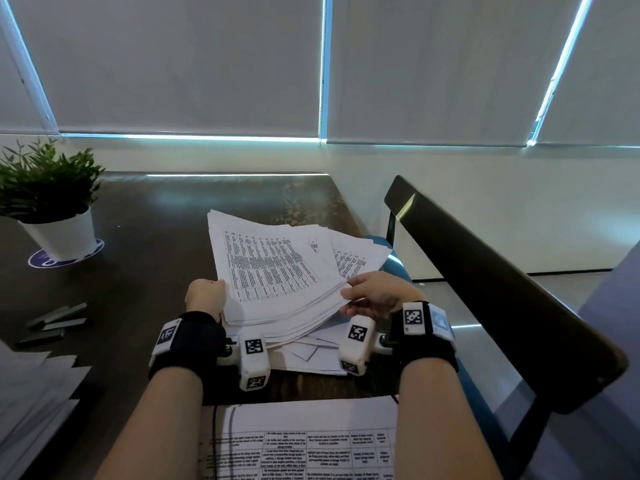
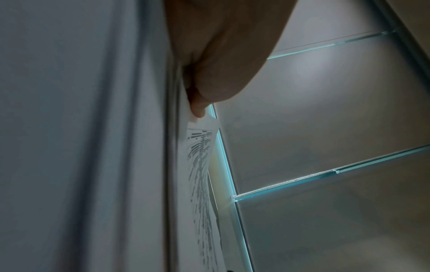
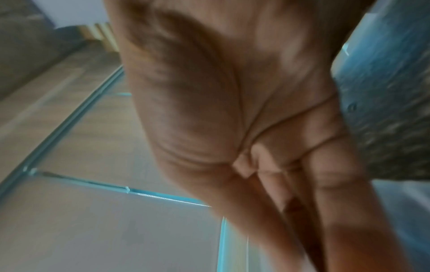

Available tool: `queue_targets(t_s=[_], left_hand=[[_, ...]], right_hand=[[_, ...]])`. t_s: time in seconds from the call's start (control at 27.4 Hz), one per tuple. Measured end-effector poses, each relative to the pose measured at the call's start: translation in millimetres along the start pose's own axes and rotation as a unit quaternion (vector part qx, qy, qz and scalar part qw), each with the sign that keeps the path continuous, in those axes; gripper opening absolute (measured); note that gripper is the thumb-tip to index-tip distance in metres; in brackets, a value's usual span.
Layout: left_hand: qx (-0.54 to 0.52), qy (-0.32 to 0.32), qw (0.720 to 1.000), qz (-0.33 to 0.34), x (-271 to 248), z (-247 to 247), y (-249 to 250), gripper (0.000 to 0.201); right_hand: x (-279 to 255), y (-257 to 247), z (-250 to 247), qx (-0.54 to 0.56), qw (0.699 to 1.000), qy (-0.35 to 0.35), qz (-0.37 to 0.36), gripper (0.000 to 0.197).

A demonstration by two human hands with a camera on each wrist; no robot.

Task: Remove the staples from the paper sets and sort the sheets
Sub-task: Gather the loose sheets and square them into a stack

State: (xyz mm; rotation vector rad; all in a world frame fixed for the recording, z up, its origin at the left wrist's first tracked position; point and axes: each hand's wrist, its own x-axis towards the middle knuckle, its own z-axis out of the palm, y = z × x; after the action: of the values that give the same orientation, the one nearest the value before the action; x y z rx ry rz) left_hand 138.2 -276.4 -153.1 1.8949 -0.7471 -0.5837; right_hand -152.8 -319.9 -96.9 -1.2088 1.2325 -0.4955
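Note:
A thick stack of printed sheets is held tilted above the dark table, its near edge raised. My left hand grips the stack's left near corner. In the left wrist view the left hand has its thumb pressed on the printed sheets. My right hand pinches the right edge, thumb on top and fingers underneath. The right wrist view is blurred and shows only the right hand, palm and outstretched fingers. Loose white sheets lie on the table under the stack.
A printed sheet lies at the near edge. Another paper pile sits at the near left, with grey staple strips beyond it. A potted plant stands far left. A dark chair back rises on the right.

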Motion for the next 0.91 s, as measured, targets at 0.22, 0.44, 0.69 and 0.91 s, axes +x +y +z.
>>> queue_targets(t_s=[0.22, 0.44, 0.69, 0.91], left_hand=[[-0.027, -0.069, 0.997, -0.015, 6, -16, -6, 0.029], [-0.081, -0.096, 0.992, -0.013, 0, -11, -5, 0.039], [-0.130, -0.136, 0.982, 0.018, -6, -9, 3, 0.022], [-0.247, -0.157, 0.955, 0.044, -28, -9, 19, 0.036]], right_hand=[[-4, 1, 17, 0.015, 1.000, 0.005, 0.020, 0.034], [5, 2, 12, 0.042, 0.994, 0.088, -0.050, 0.025], [2, 5, 15, 0.092, 0.987, 0.089, -0.096, 0.022], [4, 6, 18, 0.105, 0.975, 0.129, -0.147, 0.025]])
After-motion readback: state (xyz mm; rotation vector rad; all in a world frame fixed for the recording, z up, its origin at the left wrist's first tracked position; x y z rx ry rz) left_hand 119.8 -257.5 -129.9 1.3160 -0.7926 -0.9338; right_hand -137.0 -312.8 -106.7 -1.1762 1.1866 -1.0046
